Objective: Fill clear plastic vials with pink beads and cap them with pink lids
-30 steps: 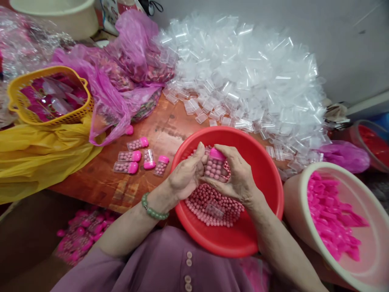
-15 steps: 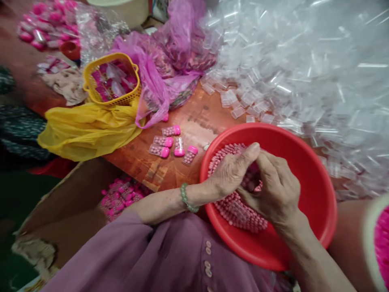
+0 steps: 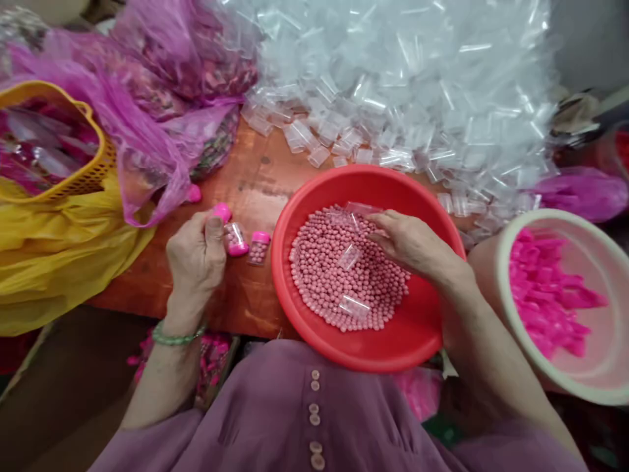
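My left hand [image 3: 196, 262] is closed over the table, left of the red basin. Its fingers are curled in and the thumb is pressed down; what they hold is hidden. Beside it lie small clear bottles of pink beads with pink caps, one bottle [image 3: 236, 240] close to the thumb and another bottle [image 3: 259, 248] nearer the basin. My right hand [image 3: 410, 242] reaches into the red basin [image 3: 442, 328], fingers apart, fingertips at a clear plastic tube [image 3: 362, 208]. Pink beads [image 3: 324, 262] cover the basin floor, with more clear tubes [image 3: 354, 306] lying on them.
Clear tubes [image 3: 417, 85] are heaped behind the basin. A white bucket [image 3: 506, 314] of pink caps [image 3: 545, 288] stands right. To the left are a yellow basket [image 3: 98, 157], a yellow bag [image 3: 63, 255] and a purple bag [image 3: 162, 157]. Below the table edge lie filled bottles [image 3: 213, 360].
My hands, together above the basin before, are now apart: the left went to the bottles on the table, the right stayed over the basin. The view has swung right, bringing in the white bucket.
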`<action>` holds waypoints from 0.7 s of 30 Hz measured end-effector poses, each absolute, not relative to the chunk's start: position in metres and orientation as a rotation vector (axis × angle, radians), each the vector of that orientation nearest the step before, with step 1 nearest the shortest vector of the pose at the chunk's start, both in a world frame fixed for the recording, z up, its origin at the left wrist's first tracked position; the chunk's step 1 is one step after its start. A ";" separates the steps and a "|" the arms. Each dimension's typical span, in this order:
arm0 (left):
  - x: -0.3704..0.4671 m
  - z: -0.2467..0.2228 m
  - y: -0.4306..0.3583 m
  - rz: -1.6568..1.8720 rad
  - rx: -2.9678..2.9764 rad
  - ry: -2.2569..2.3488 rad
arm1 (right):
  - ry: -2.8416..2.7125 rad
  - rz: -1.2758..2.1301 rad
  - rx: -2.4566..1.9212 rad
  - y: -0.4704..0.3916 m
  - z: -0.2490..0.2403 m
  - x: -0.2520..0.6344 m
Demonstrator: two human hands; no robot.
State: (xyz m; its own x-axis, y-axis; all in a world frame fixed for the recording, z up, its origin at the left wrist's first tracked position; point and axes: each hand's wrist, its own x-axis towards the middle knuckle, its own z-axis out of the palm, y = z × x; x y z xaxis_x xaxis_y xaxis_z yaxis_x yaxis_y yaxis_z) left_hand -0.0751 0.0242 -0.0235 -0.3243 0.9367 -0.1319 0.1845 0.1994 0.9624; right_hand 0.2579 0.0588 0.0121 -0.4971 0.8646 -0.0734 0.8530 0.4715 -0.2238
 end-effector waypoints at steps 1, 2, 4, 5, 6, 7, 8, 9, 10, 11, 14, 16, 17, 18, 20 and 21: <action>-0.082 -0.028 0.025 1.214 1.097 1.656 | -2.712 0.399 -1.563 0.059 0.009 0.262; -0.088 -0.032 0.026 1.244 1.128 1.625 | -2.768 0.432 -1.550 0.059 0.006 0.263; -0.095 -0.039 0.027 1.291 1.217 1.577 | -2.860 0.485 -1.497 0.058 0.000 0.258; -0.096 -0.042 0.028 1.299 1.298 1.593 | -2.900 0.495 -1.479 0.056 -0.003 0.254; -0.096 -0.043 0.028 1.297 1.397 1.626 | -2.946 0.496 -1.475 0.055 -0.005 0.249; -0.094 -0.044 0.028 1.284 1.506 1.661 | -2.998 0.491 -1.481 0.054 -0.008 0.244; -0.089 -0.043 0.026 1.268 1.618 1.686 | -3.054 0.480 -1.486 0.053 -0.010 0.239; -0.083 -0.040 0.024 1.247 1.720 1.694 | -3.110 0.467 -1.485 0.053 -0.013 0.236; -0.075 -0.036 0.020 1.229 1.804 1.678 | -3.160 0.454 -1.475 0.052 -0.015 0.233; -0.065 -0.031 0.016 1.220 1.874 1.632 | -3.200 0.441 -1.463 0.053 -0.017 0.231; -0.030 -0.014 0.004 1.275 1.979 1.432 | -3.248 0.414 -1.448 0.054 -0.020 0.231; -0.010 -0.010 -0.001 1.271 2.040 1.303 | -3.229 0.424 -1.478 0.054 -0.019 0.233; -0.002 -0.010 -0.002 1.265 2.087 1.256 | -3.203 0.455 -1.501 0.054 -0.018 0.235; 0.004 -0.011 -0.002 1.256 2.144 1.232 | -3.164 0.512 -1.510 0.053 -0.017 0.236; 0.010 -0.016 0.000 1.218 2.260 1.224 | -3.044 0.689 -1.449 0.049 -0.013 0.240; 0.012 -0.019 0.001 1.190 2.305 1.231 | -2.962 0.783 -1.377 0.047 -0.011 0.242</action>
State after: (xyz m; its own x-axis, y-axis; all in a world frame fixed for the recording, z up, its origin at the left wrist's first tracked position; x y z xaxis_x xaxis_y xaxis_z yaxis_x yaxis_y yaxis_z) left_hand 0.0116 0.0009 -0.0185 0.3019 0.7865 0.5388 0.5655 -0.6028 0.5629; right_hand 0.2424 0.0469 -0.0107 -0.6443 0.6644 -0.3788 0.7648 0.5604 -0.3179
